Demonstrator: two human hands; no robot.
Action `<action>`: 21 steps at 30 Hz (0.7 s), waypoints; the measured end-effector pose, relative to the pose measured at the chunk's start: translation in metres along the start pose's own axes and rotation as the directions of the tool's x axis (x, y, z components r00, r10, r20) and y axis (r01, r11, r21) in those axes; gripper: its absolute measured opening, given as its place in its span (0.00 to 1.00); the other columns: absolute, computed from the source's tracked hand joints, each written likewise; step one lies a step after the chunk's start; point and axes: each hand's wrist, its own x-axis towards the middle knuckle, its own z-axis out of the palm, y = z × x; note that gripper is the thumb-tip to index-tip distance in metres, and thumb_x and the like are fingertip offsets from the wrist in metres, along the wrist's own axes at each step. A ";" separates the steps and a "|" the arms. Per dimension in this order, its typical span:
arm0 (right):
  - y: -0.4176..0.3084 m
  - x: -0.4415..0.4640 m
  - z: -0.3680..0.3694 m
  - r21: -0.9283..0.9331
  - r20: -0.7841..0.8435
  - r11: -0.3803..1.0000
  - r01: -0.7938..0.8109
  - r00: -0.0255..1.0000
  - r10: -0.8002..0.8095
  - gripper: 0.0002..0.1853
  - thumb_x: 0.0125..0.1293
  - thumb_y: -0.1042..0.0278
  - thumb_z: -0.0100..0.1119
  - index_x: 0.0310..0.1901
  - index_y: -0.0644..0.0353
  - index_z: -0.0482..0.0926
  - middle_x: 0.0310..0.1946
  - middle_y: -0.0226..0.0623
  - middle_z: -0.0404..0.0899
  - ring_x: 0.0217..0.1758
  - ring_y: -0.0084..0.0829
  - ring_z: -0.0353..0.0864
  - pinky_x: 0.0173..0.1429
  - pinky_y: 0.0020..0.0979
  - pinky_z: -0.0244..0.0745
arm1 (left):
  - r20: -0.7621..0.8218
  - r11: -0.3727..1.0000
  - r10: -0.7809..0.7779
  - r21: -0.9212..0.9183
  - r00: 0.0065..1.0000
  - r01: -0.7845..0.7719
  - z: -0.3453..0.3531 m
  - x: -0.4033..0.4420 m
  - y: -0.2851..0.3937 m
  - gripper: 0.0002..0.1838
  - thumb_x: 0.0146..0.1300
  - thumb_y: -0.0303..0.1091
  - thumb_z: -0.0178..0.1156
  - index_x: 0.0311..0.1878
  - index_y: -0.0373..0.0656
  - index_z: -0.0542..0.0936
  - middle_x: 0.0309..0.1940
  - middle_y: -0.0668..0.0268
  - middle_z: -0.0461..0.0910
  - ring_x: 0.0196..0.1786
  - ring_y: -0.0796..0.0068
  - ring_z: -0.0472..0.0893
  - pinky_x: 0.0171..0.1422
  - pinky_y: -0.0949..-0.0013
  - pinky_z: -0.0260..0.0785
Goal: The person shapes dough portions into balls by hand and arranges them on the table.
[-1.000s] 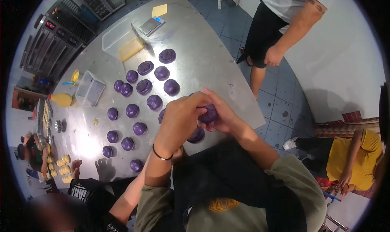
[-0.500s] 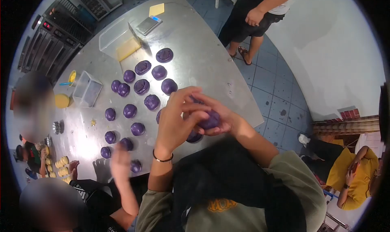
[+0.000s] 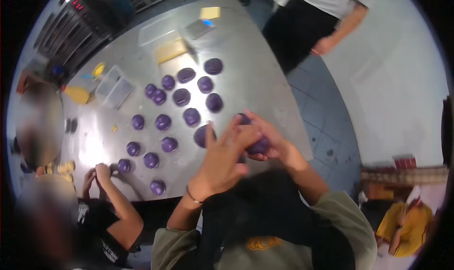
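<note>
My right hand [image 3: 276, 144] is cupped around a purple dough ball [image 3: 259, 146], its palm turned up. Over the ball's left side is my left hand [image 3: 224, 154], blurred, with fingers apart; whether it touches the ball I cannot tell. Just beyond my left fingers sits another purple ball [image 3: 201, 136] on the metal table [image 3: 255, 71]. A further purple piece [image 3: 244, 119] shows partly behind my hands. Several more purple balls stand in loose rows to the left and ahead, some flattened, like the one at the far end [image 3: 213, 66].
A clear tub [image 3: 170, 50] with yellow contents, a scale [image 3: 198, 29] and a yellow sheet [image 3: 210, 13] are at the far end. Another clear tub [image 3: 114, 88] stands left. A co-worker's hands [image 3: 98, 174] are at the left edge; another person [image 3: 307, 29] stands beyond the table.
My left hand has opened from a curled shape above the ball. The co-worker's hand has drawn back left from the balls. The far person has shifted, and my view has turned slightly.
</note>
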 end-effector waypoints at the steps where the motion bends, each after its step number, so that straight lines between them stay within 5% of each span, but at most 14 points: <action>1: 0.000 0.003 0.003 0.015 -0.045 1.000 0.008 0.999 -0.008 0.35 0.68 0.29 0.31 0.43 0.58 0.74 0.22 0.42 0.78 0.08 0.28 0.70 0.11 0.23 0.64 | 0.139 0.995 -0.070 0.085 0.988 0.058 0.007 -0.004 -0.002 0.45 0.64 0.73 0.28 0.71 0.48 0.60 0.69 0.62 0.64 0.74 0.49 0.54 0.70 0.28 0.29; 4: 0.007 0.022 -0.015 -0.030 0.080 0.998 -0.053 0.995 0.055 0.33 0.70 0.32 0.32 0.43 0.59 0.74 0.24 0.44 0.79 0.13 0.32 0.75 0.13 0.26 0.69 | -0.140 0.987 -0.075 -0.155 0.987 0.053 -0.009 -0.022 -0.002 0.39 0.68 0.66 0.32 0.70 0.43 0.62 0.69 0.59 0.63 0.74 0.45 0.54 0.71 0.29 0.31; 5: 0.005 0.026 -0.010 -0.038 0.006 0.998 -0.056 0.998 0.056 0.31 0.70 0.35 0.34 0.43 0.59 0.74 0.27 0.45 0.80 0.18 0.35 0.78 0.18 0.28 0.73 | -0.174 0.987 -0.114 -0.135 0.978 0.091 -0.012 -0.033 -0.002 0.39 0.68 0.66 0.32 0.70 0.43 0.62 0.69 0.59 0.63 0.74 0.45 0.54 0.71 0.29 0.31; 8: 0.003 0.058 -0.004 -0.152 -0.060 0.986 -0.070 0.996 0.061 0.26 0.71 0.42 0.38 0.44 0.60 0.74 0.36 0.48 0.80 0.32 0.38 0.82 0.29 0.32 0.78 | -0.518 0.923 -0.278 -0.379 0.809 0.075 0.001 -0.067 -0.017 0.31 0.71 0.51 0.41 0.68 0.36 0.62 0.69 0.48 0.60 0.72 0.44 0.58 0.75 0.52 0.45; 10: -0.007 0.076 0.009 -0.251 -0.036 0.966 -0.058 0.998 0.051 0.16 0.68 0.57 0.51 0.47 0.62 0.75 0.42 0.47 0.78 0.43 0.39 0.80 0.46 0.36 0.77 | -0.544 0.930 -0.346 -0.305 0.764 0.204 0.022 -0.102 -0.029 0.29 0.69 0.48 0.47 0.67 0.37 0.64 0.67 0.48 0.62 0.69 0.45 0.61 0.73 0.53 0.49; 11: -0.014 0.091 0.021 -0.271 -0.031 0.960 -0.069 0.998 0.062 0.16 0.68 0.57 0.51 0.47 0.62 0.75 0.42 0.47 0.78 0.43 0.39 0.80 0.46 0.36 0.77 | -0.549 0.914 -0.406 -0.241 0.731 0.327 0.034 -0.119 -0.035 0.28 0.67 0.44 0.53 0.65 0.39 0.66 0.65 0.47 0.64 0.67 0.46 0.64 0.72 0.55 0.53; 13: -0.025 0.127 0.051 -0.814 0.028 0.577 0.062 0.997 -0.067 0.16 0.62 0.65 0.60 0.49 0.62 0.75 0.44 0.42 0.75 0.42 0.38 0.78 0.48 0.35 0.75 | -0.559 0.880 -0.460 -0.180 0.690 0.441 0.060 -0.148 -0.040 0.26 0.63 0.41 0.58 0.63 0.40 0.70 0.61 0.50 0.68 0.63 0.48 0.68 0.69 0.55 0.57; 15: -0.033 0.171 0.077 -0.924 0.383 -0.069 0.377 0.911 -0.152 0.21 0.55 0.67 0.67 0.50 0.61 0.75 0.43 0.41 0.71 0.43 0.37 0.74 0.51 0.33 0.72 | -0.575 0.822 -0.516 -0.125 0.635 0.555 0.077 -0.161 -0.052 0.25 0.59 0.37 0.62 0.60 0.42 0.73 0.58 0.53 0.71 0.59 0.51 0.71 0.66 0.55 0.60; 19: -0.002 0.253 0.127 -0.776 0.595 -0.315 0.546 0.800 -0.080 0.23 0.50 0.68 0.67 0.50 0.59 0.76 0.42 0.47 0.71 0.46 0.45 0.74 0.53 0.38 0.72 | -0.671 0.812 -0.410 0.039 0.618 0.582 0.082 -0.157 -0.054 0.18 0.54 0.32 0.67 0.49 0.44 0.79 0.49 0.60 0.77 0.51 0.59 0.77 0.56 0.60 0.66; 20: 0.015 0.275 0.126 -0.773 0.597 -0.316 0.550 0.799 -0.070 0.23 0.50 0.68 0.67 0.50 0.59 0.76 0.42 0.47 0.71 0.46 0.45 0.74 0.53 0.38 0.72 | -0.691 0.812 -0.360 0.099 0.627 0.575 0.078 -0.151 -0.054 0.17 0.53 0.33 0.67 0.48 0.45 0.80 0.48 0.63 0.78 0.48 0.62 0.78 0.52 0.62 0.66; 21: 0.032 0.296 0.120 -0.738 0.574 -0.457 0.496 0.818 -0.039 0.23 0.50 0.68 0.67 0.51 0.59 0.76 0.43 0.48 0.71 0.46 0.48 0.74 0.53 0.40 0.72 | -0.694 0.812 -0.360 0.095 0.623 0.576 0.078 -0.152 -0.057 0.17 0.53 0.33 0.67 0.48 0.45 0.80 0.48 0.63 0.78 0.48 0.62 0.78 0.52 0.62 0.66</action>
